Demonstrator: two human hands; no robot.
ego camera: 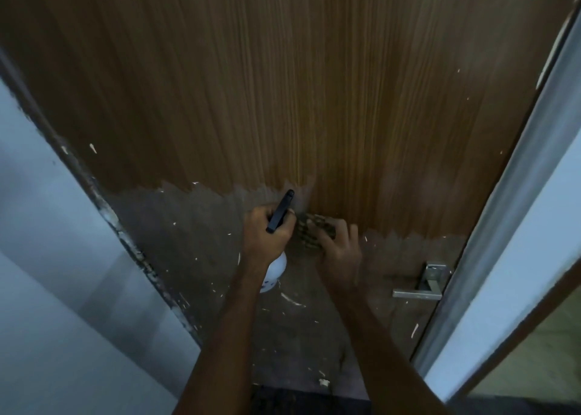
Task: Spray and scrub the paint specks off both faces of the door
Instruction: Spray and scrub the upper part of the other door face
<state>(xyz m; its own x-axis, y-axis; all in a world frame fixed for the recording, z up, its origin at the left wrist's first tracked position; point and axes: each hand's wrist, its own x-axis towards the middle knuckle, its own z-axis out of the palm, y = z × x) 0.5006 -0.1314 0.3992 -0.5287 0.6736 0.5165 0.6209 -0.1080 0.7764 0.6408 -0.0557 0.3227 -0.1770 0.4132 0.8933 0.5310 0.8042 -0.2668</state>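
A brown wood-grain door (pixel 314 84) fills the view. Its upper part looks clean and glossy; the lower part is dull grey with white paint specks (pixel 292 300) scattered over it. My left hand (pixel 270 232) grips a spray bottle (pixel 276 271) with a black trigger head and white body, the nozzle pointing up at the door. Beside it, my right hand (pixel 341 246) presses a dark scrubbing pad (pixel 311 230) flat against the door at the border between clean and dull areas. The right hand is motion-blurred.
A metal lever handle (pixel 418 290) sits on the door at lower right. The door's edge and a pale frame (pixel 503 226) run up the right side. A white wall (pixel 47 257) and a paint-splattered frame edge (pixel 125 235) stand at left.
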